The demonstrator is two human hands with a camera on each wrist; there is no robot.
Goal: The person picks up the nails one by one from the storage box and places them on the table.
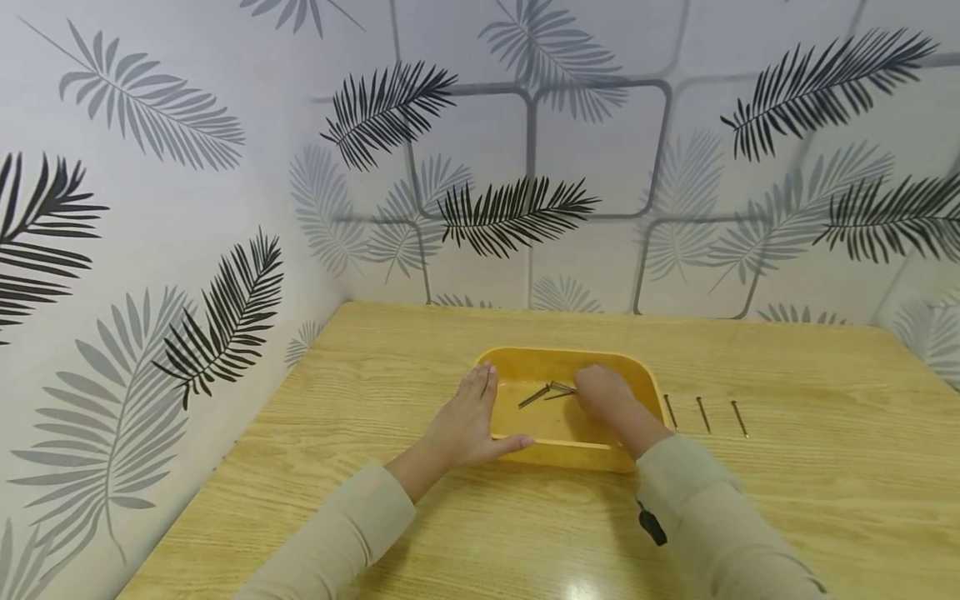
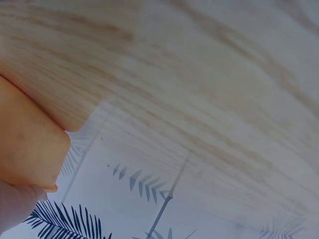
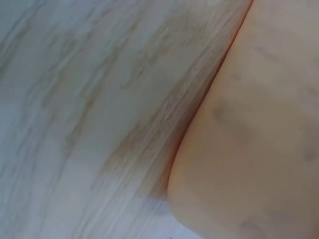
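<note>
L hand (image 1: 465, 425) flat on tray (image 1: 558, 454) edge; R hand (image 1: 603, 396) grip unclear at nails (image 1: 546, 392), lying left-right

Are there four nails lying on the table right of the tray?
No, only three thin metal nails lie on the wooden table beside the yellow plastic tray.

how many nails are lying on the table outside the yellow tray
3. They lie in a row right of the tray: one beside its wall, one in the middle, one farthest right. More lie inside the tray, partly hidden by the right hand.

Three nails (image 1: 704, 414) lie in a row on the wooden table (image 1: 375, 358) before leaf-patterned walls (image 1: 187, 125).
</note>
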